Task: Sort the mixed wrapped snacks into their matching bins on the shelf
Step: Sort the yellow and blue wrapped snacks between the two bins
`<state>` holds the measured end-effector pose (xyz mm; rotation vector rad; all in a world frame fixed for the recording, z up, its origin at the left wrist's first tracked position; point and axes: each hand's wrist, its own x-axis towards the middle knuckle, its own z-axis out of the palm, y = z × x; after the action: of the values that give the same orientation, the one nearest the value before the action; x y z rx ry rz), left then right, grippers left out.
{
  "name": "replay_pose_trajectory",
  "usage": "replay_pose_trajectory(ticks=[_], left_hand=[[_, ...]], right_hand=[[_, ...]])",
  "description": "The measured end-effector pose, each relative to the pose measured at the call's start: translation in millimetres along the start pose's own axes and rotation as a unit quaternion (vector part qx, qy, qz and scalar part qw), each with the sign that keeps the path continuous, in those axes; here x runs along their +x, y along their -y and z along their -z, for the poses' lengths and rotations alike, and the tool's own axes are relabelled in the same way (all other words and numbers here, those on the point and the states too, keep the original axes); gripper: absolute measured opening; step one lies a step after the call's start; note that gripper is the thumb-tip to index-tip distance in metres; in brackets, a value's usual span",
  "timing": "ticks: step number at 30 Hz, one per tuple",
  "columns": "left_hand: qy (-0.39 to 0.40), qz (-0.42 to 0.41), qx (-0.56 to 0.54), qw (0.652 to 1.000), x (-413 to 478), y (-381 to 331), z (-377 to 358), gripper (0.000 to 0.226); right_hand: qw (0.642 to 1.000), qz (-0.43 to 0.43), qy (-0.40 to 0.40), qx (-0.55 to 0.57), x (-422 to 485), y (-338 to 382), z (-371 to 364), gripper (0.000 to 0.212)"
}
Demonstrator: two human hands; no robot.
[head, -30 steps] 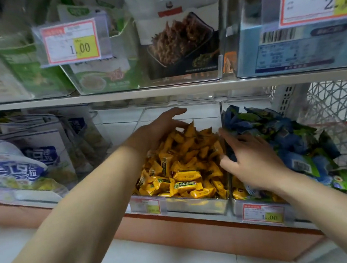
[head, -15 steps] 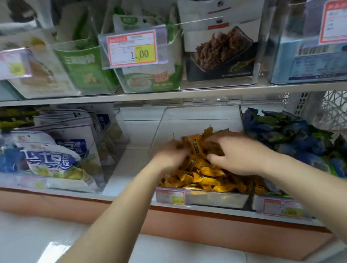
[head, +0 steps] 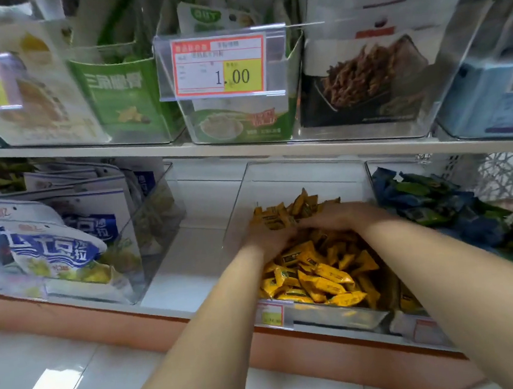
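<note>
A clear bin [head: 337, 313] on the lower shelf holds a heap of small yellow wrapped snacks [head: 321, 274]. Both my hands are deep in this heap, near its middle. My left hand [head: 268, 239] cups a bunch of the yellow snacks from the left, and my right hand [head: 341, 218] presses against the same bunch from the right. The fingers of both are partly hidden among the wrappers. Just to the right, another clear bin holds blue and green wrapped snacks [head: 455, 208].
Left of the yellow bin is a bare strip of shelf [head: 186, 262], then a clear bin of white-and-blue bags [head: 61, 242]. The upper shelf [head: 245, 150] carries clear bins of boxed snacks with a 1.00 price tag [head: 219, 64]. A white mesh basket [head: 511, 175] stands far right.
My right hand left the blue-snack bin and came to the yellow heap. My left hand dropped from above into the heap. Both now close together on a bunch of yellow snacks.
</note>
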<state>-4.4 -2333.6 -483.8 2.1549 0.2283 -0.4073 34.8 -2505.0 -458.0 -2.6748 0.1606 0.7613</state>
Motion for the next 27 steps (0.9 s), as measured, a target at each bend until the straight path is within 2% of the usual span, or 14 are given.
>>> replay_pose_trajectory(ticks=[2, 4, 5, 6, 9, 13, 18, 21, 24, 27], left_hand=[[-0.025, 0.021, -0.027, 0.999, 2, 0, -5, 0.075], [-0.032, 0.029, -0.097, 0.994, 4, 1, -5, 0.025], [-0.023, 0.035, -0.149, 0.988, 3, 0, -5, 0.018], [0.003, 0.048, -0.204, 0.978, 2, -2, -5, 0.019], [0.065, 0.072, -0.334, 0.938, 8, 0, -11, 0.060], [0.091, 0.072, -0.399, 0.910, 20, -1, -10, 0.061], [0.110, 0.062, -0.494, 0.860, 14, -15, 8, 0.058], [0.131, 0.046, -0.537, 0.832, 7, -22, 17, 0.056], [0.126, 0.037, -0.516, 0.846, 1, -20, 23, 0.066], [0.125, 0.027, -0.485, 0.865, -5, -13, 27, 0.066]], right_hand=[[0.995, -0.009, 0.092, 0.032, 4, 2, 13, 0.095], [0.983, -0.011, 0.163, 0.087, 6, 2, 22, 0.082], [0.978, -0.009, 0.180, 0.106, 6, 1, 24, 0.078], [0.974, -0.005, 0.190, 0.121, 7, 1, 24, 0.076], [0.966, 0.011, 0.188, 0.175, 14, 2, 17, 0.074], [0.962, 0.008, 0.168, 0.217, 22, 3, 17, 0.075], [0.940, 0.030, 0.124, 0.316, 20, 4, 20, 0.053], [0.930, 0.056, 0.087, 0.352, 17, 5, 21, 0.051], [0.920, 0.062, 0.072, 0.381, 11, 4, 25, 0.052], [0.908, 0.055, 0.106, 0.401, 2, 0, 29, 0.054]])
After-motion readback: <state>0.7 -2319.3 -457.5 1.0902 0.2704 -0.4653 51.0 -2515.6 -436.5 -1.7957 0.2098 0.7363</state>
